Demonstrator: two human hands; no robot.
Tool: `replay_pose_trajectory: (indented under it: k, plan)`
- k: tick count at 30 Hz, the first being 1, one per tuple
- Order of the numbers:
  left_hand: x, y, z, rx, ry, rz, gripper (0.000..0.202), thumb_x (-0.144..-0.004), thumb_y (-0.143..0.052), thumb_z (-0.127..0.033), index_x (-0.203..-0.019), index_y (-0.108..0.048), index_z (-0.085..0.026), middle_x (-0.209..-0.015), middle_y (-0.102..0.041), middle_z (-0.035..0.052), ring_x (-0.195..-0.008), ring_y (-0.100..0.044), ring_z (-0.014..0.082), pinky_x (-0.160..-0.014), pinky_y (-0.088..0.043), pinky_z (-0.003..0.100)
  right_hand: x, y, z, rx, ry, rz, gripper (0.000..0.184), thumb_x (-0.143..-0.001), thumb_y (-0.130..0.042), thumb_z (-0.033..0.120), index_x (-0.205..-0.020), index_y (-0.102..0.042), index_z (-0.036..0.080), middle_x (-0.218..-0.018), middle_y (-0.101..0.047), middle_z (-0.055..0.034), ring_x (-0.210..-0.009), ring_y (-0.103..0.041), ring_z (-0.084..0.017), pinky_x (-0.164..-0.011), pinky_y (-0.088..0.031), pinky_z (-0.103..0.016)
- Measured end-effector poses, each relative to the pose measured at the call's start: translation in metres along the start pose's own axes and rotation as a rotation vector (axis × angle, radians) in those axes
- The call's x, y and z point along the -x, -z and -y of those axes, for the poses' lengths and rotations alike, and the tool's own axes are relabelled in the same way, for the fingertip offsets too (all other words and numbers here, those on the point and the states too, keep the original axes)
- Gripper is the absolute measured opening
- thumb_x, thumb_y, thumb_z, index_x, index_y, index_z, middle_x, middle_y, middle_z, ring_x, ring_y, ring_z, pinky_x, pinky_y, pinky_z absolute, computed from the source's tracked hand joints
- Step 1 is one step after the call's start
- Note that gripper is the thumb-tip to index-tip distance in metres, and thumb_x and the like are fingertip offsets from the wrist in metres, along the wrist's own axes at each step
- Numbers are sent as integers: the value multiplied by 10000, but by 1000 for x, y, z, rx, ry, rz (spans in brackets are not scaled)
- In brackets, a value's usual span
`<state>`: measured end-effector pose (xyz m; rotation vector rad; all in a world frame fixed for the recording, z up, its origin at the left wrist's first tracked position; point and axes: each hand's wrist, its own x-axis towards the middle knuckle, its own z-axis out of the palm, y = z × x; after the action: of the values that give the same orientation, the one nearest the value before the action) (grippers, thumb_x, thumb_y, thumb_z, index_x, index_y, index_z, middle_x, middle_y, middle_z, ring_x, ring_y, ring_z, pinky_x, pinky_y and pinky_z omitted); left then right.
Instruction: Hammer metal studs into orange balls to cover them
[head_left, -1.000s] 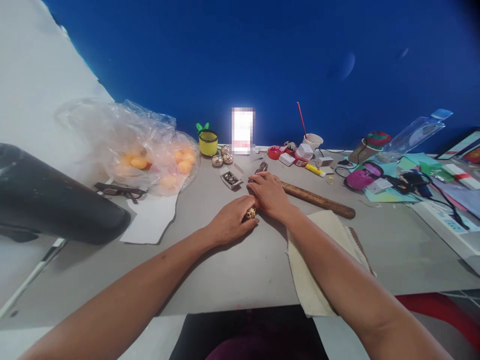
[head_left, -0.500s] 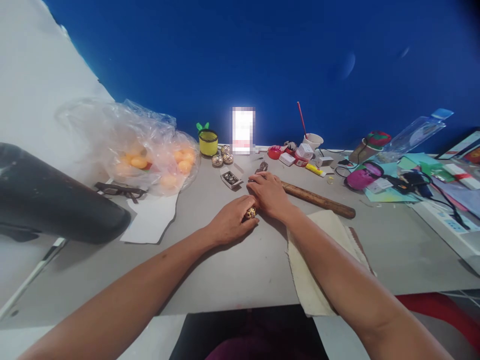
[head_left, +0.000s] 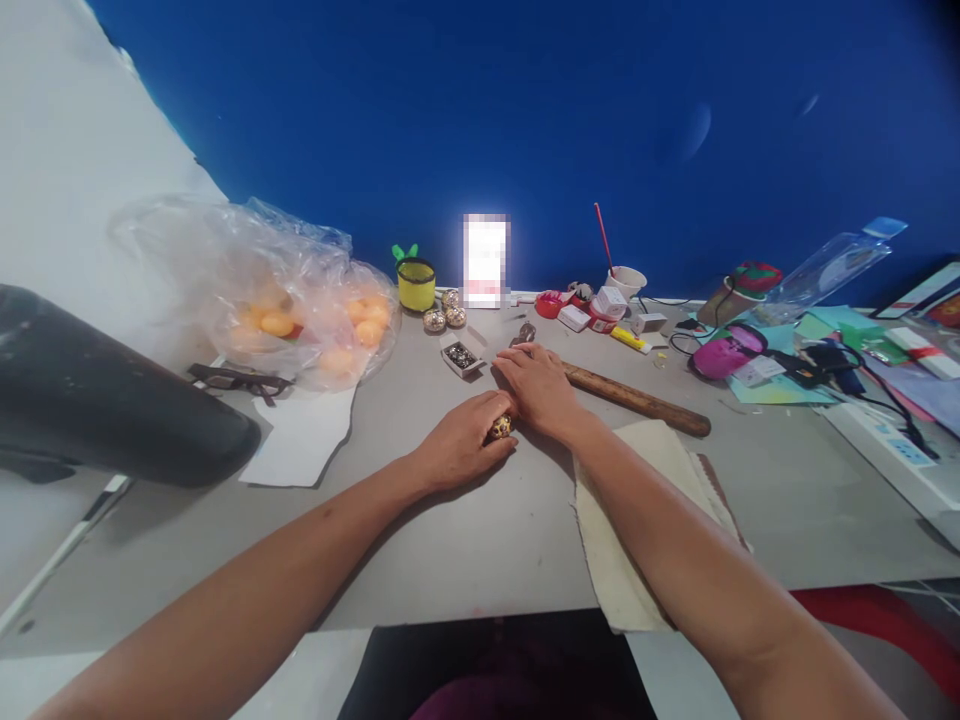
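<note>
My left hand (head_left: 466,437) is closed round a small ball studded with gold tacks (head_left: 501,427), low over the table; only part of the ball shows between thumb and fingers. My right hand (head_left: 541,385) lies close against it, fingers stretched out side by side and pointing left, its thumb hidden. Behind the right hand lies a hammer (head_left: 637,398) with a long wooden handle; its head pokes out past the knuckles. Just beyond my hands sits a small open box of shiny metal tacks (head_left: 460,357). Several similar studded balls (head_left: 435,321) rest farther back.
Left are a clear plastic bag of orange balls (head_left: 277,323), glasses (head_left: 240,380), white paper (head_left: 300,440) and a dark cylinder (head_left: 112,390). A yellow basket (head_left: 416,287) and bright phone (head_left: 486,262) stand behind. A cloth (head_left: 626,540) lies under my right forearm; a power strip (head_left: 892,450) is right.
Both hands stay in nearly the same place. The studded ball looks slightly turned in my left hand, and the right fingers have shifted very slightly left.
</note>
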<state>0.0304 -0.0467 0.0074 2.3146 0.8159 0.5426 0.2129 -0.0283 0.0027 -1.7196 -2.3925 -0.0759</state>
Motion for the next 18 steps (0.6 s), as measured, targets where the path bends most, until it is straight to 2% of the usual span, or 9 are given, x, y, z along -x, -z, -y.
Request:
replay_pose_trajectory:
  k: [3, 9, 13, 18]
  plan:
    - [0, 0, 0, 9, -15, 0, 126, -859, -592, -230, -972, -536, -227, -1078, -672, 56, -998, -613, 242, -927, -485, 383, -1, 0, 0, 6, -1, 13, 376, -1033, -529, 368, -1365, -643, 233, -1513, -594, -97, -1416, -400, -325, -1142, -333, -517]
    - [3, 4, 0, 8, -34, 9, 145, -874, -583, -233, -1018, -573, -214, -1105, -673, 62, -1020, -620, 238, -947, -490, 378, 2, 2, -5, -23, 32, 9, 289, -1016, -574, 396, -1199, -737, 243, -1512, -597, -75, -1398, -413, -325, -1127, -343, -522]
    - [5, 5, 1, -58, -20, 30, 149, -892, -594, -271, -1026, -581, -206, -1061, -671, 63, -991, -620, 242, -937, -493, 386, 3, 1, -9, -54, 43, -5, 295, -1020, -564, 405, -1179, -749, 239, -1508, -603, -64, -1375, -430, -322, -1130, -334, -529]
    - [4, 3, 3, -55, -72, 39, 139, -888, -593, -216, -1025, -582, -202, -1125, -677, 80, -1068, -614, 251, -994, -477, 390, 2, 0, -7, -23, 38, 1, 279, -1011, -581, 378, -1177, -753, 234, -1512, -598, -64, -1401, -406, -325, -1130, -332, -520]
